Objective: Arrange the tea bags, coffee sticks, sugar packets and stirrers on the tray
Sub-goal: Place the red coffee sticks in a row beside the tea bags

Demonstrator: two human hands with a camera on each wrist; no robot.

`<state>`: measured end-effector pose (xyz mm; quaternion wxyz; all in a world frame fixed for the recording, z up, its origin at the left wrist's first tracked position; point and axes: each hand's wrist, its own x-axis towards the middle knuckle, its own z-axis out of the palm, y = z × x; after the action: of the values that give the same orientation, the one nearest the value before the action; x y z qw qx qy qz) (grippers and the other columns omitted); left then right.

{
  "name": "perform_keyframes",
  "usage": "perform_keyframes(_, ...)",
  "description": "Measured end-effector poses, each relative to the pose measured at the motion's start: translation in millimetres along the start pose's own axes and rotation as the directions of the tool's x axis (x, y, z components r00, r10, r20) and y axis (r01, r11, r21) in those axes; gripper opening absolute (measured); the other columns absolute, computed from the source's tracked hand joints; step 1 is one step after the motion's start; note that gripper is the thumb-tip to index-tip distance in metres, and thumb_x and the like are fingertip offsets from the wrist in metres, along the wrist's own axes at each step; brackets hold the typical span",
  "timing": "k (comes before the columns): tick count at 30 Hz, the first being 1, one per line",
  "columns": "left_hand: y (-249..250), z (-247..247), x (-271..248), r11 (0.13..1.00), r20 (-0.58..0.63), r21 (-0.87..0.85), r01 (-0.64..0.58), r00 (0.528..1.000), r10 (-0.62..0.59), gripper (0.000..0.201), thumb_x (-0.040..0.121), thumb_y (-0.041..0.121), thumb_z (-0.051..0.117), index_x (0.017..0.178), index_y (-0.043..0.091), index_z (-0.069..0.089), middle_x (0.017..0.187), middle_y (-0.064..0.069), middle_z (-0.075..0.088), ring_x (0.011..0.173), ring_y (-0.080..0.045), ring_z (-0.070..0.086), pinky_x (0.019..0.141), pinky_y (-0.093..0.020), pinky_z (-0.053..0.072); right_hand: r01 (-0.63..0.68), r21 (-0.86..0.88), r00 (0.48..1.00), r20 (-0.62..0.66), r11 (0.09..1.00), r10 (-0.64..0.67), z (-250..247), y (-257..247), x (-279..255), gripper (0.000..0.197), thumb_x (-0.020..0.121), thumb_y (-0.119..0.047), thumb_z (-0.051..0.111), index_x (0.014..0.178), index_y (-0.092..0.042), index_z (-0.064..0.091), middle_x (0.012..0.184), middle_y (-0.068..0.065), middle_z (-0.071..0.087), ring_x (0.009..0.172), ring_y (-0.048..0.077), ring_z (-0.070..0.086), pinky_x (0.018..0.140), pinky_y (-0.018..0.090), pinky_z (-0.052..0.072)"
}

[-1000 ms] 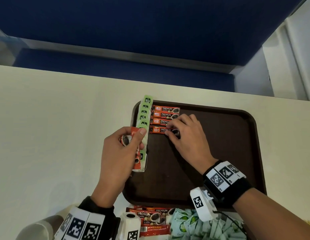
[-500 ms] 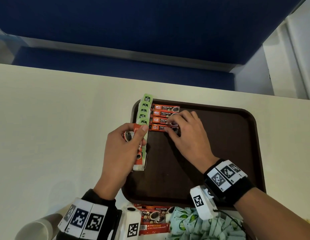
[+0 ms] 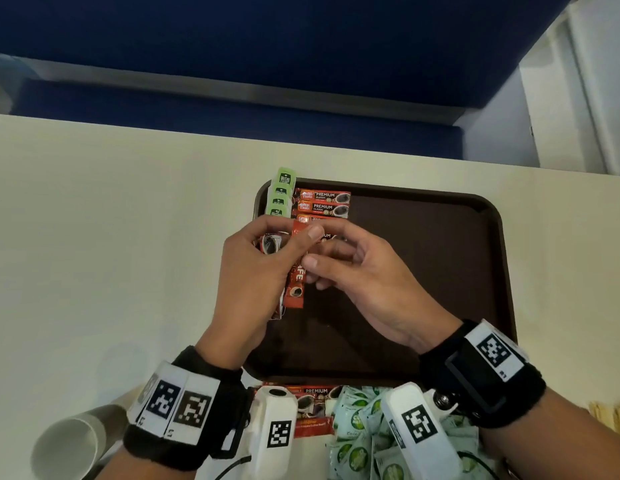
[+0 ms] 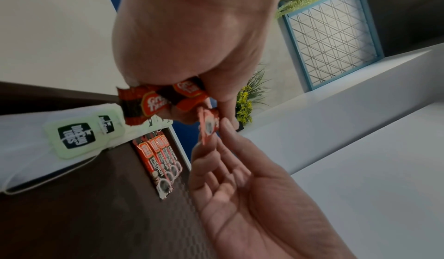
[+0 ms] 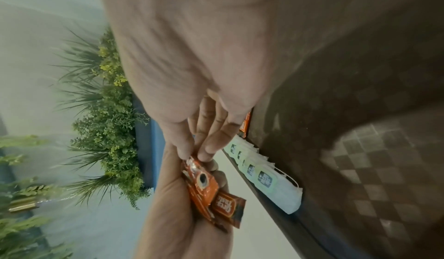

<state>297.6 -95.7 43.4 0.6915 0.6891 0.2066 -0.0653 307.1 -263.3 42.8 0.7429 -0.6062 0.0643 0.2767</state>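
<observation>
A brown tray (image 3: 440, 271) lies on the cream table. Along its far left edge runs a column of green tea bags (image 3: 282, 192) (image 4: 77, 137) (image 5: 264, 177), and next to it a row of red coffee sticks (image 3: 324, 202) (image 4: 158, 160). My left hand (image 3: 288, 237) (image 4: 182, 99) grips a bundle of coffee sticks (image 3: 294, 278) (image 5: 204, 185) above the tray's left part. My right hand (image 3: 313, 268) (image 5: 194, 156) meets it from the right, with thumb and fingertips pinching one stick (image 4: 209, 126) of that bundle. The tray's fourth laid stick is mostly hidden behind the hands.
At the table's near edge lie more coffee sticks (image 3: 312, 400) and a heap of green-and-white packets (image 3: 360, 427). A paper cup (image 3: 69, 445) lies on its side at the lower left. Something pale yellow (image 3: 610, 414) shows at the right edge. A blue bench stands beyond the table.
My right hand has left the row of sticks on the tray and come back to the left hand's bundle, where it now pinches a stick. The left hand shifted slightly right.
</observation>
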Motion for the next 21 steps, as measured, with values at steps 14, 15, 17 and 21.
perform_keyframes(14,-17,-24,-8,0.997,-0.093,0.082,-0.016,0.995,0.024,0.009,0.094,0.031,0.082,0.098,0.023,0.080,0.090,0.004,0.077,0.061,-0.006,0.065,0.053,-0.017,0.051,-0.103,-0.366,0.980,-0.199,0.925,0.030,-15,15,-10,0.012,0.099,-0.019,0.074,0.108,-0.026,0.078,0.108,-0.005,0.077,0.098,0.010,0.073,0.078,0.024,0.061)
perform_keyframes(15,-18,-27,-8,0.997,-0.113,0.081,-0.007,0.993,0.016,0.009,0.095,0.032,0.082,0.100,0.025,0.080,0.092,0.004,0.077,0.067,-0.007,0.066,0.054,-0.018,0.052,-0.108,-0.469,0.970,-0.243,0.877,-0.011,-21,19,-4,0.012,0.100,-0.022,0.073,0.106,-0.031,0.078,0.108,-0.010,0.076,0.100,0.006,0.071,0.080,0.023,0.060)
perform_keyframes(17,-19,-33,-8,0.997,-0.135,0.072,0.008,0.991,0.001,0.011,0.095,0.032,0.082,0.103,0.026,0.079,0.095,0.004,0.076,0.072,-0.007,0.067,0.055,-0.017,0.054,-0.102,-0.652,0.956,-0.274,0.751,-0.107,-31,28,7,0.012,0.100,-0.023,0.074,0.104,-0.034,0.077,0.105,-0.016,0.071,0.099,0.000,0.066,0.083,0.017,0.053)
perform_keyframes(21,-18,-36,-10,0.995,-0.117,0.099,0.022,0.993,-0.010,0.014,0.096,0.031,0.080,0.105,0.021,0.078,0.081,0.006,0.067,0.057,-0.004,0.063,0.044,-0.010,0.045,-0.054,-0.831,0.949,-0.216,0.553,-0.231,-36,41,27,0.012,0.099,-0.022,0.075,0.107,-0.030,0.078,0.103,-0.014,0.061,0.098,0.004,0.060,0.085,0.015,0.045)
